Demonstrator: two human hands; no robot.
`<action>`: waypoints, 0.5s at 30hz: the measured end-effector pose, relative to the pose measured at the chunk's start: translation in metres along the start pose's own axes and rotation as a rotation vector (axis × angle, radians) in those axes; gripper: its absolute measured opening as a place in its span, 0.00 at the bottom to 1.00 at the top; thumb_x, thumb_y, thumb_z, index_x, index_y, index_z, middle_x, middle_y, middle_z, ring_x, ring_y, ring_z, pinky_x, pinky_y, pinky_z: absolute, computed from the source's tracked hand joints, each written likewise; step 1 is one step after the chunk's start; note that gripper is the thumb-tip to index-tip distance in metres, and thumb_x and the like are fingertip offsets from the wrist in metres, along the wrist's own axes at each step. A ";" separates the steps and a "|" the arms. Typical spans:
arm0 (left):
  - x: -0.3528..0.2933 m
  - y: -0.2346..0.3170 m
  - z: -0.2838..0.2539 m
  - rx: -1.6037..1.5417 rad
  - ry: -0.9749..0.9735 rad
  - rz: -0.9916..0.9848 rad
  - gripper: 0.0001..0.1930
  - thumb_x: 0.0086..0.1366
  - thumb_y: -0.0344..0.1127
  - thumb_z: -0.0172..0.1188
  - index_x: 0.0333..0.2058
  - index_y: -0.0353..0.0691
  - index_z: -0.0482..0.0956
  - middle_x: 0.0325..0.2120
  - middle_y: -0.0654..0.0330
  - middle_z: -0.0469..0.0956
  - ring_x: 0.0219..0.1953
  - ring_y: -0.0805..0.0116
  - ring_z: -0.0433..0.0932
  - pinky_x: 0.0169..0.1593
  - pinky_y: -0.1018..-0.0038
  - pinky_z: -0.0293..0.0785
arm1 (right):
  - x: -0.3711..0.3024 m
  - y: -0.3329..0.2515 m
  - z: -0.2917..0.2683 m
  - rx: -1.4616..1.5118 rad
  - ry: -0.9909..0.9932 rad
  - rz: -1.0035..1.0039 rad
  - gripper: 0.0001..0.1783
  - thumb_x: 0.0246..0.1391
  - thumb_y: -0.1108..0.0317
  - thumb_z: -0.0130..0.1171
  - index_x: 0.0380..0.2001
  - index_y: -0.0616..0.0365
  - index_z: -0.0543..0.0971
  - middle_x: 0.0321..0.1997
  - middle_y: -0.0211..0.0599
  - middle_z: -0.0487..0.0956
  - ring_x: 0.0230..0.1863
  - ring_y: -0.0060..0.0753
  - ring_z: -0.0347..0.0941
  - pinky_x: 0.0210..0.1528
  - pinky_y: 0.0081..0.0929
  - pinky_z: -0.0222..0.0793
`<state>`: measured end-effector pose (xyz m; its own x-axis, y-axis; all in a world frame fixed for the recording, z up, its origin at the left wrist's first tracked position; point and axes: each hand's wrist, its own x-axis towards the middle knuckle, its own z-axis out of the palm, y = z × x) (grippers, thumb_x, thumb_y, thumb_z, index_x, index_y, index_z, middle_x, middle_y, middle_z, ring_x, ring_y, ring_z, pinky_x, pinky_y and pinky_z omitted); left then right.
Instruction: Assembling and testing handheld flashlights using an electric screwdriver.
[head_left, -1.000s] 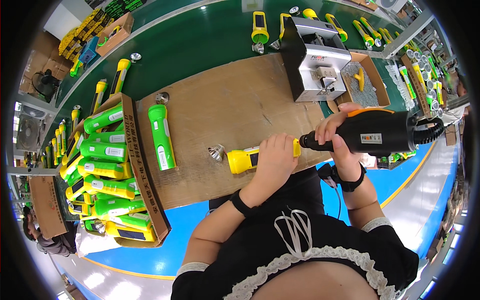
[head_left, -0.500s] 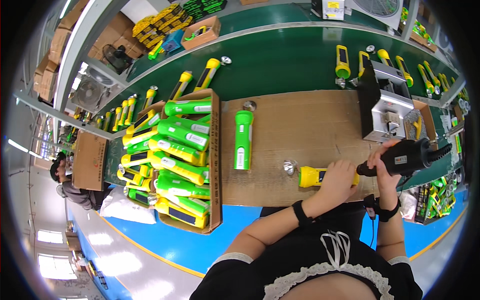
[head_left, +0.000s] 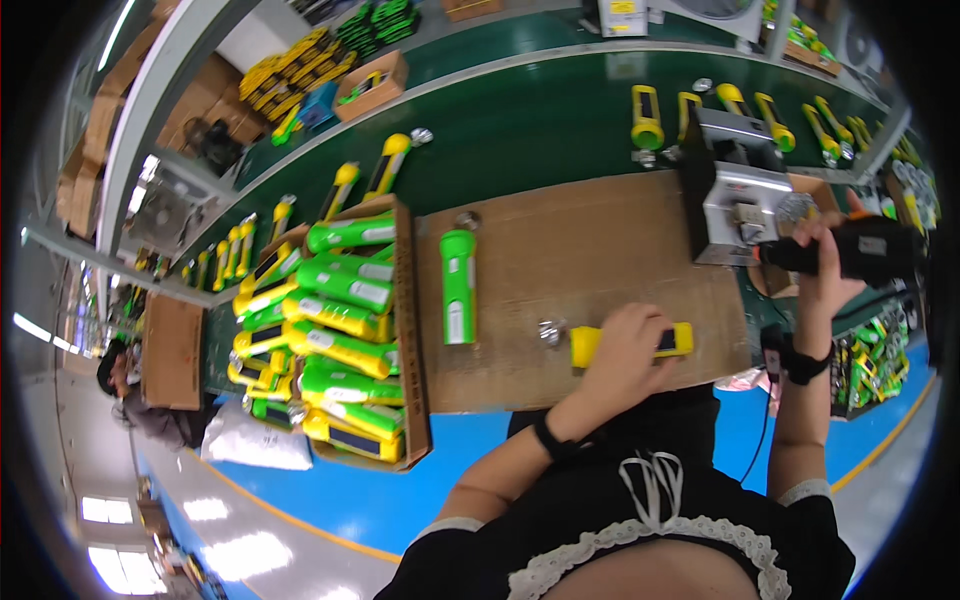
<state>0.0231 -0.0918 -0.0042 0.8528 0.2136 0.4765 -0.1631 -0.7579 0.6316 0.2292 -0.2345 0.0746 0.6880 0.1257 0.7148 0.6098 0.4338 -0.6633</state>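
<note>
My left hand [head_left: 630, 352] is closed over a yellow flashlight [head_left: 683, 340] lying on a cardboard sheet [head_left: 570, 270]. The flashlight's dark panel partly shows beside my fingers, and a loose silver reflector head [head_left: 549, 332] rests by its left end. Out to the right, my right hand [head_left: 828, 268] grips a black electric screwdriver [head_left: 870, 250] held roughly level. Its tip points left, at the front of a grey metal box that looks like a screw feeder [head_left: 735, 205]; whether they touch I cannot tell. A green flashlight [head_left: 459, 290] lies farther left on the cardboard.
A carton [head_left: 412, 340] piled with green and yellow flashlights stands at the left. Several yellow flashlights [head_left: 647, 118] lie along the green bench [head_left: 530, 120] behind. A crate of green and yellow parts [head_left: 875, 365] sits at the lower right. Another person [head_left: 150, 405] is at the far left.
My right hand has carried the screwdriver from the flashlight's right end up and right to the metal box. My left hand stays on the flashlight. The whole view has shifted slightly.
</note>
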 end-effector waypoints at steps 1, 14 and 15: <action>-0.004 -0.001 -0.016 0.109 -0.001 0.001 0.22 0.44 0.35 0.66 0.39 0.39 0.71 0.41 0.53 0.69 0.46 0.51 0.68 0.50 0.58 0.63 | 0.009 -0.002 0.006 -0.039 -0.006 -0.025 0.33 0.50 0.75 0.55 0.57 0.75 0.55 0.24 0.36 0.72 0.25 0.24 0.70 0.35 0.22 0.68; -0.030 -0.028 -0.035 0.333 -0.109 -0.111 0.22 0.46 0.42 0.67 0.39 0.39 0.73 0.35 0.55 0.71 0.41 0.54 0.67 0.51 0.59 0.57 | 0.021 0.015 0.011 -0.080 0.038 0.055 0.26 0.47 0.76 0.55 0.50 0.72 0.61 0.21 0.37 0.72 0.22 0.27 0.71 0.28 0.25 0.69; -0.028 -0.026 -0.032 0.337 -0.088 -0.125 0.23 0.46 0.42 0.67 0.40 0.39 0.74 0.35 0.54 0.70 0.42 0.53 0.66 0.51 0.59 0.57 | 0.022 0.015 0.013 -0.077 0.031 0.059 0.26 0.47 0.76 0.55 0.50 0.72 0.61 0.21 0.37 0.72 0.22 0.27 0.71 0.28 0.25 0.69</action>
<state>-0.0128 -0.0585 -0.0142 0.8978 0.2748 0.3442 0.1052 -0.8926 0.4383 0.2483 -0.2134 0.0831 0.7344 0.1209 0.6679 0.5959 0.3563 -0.7197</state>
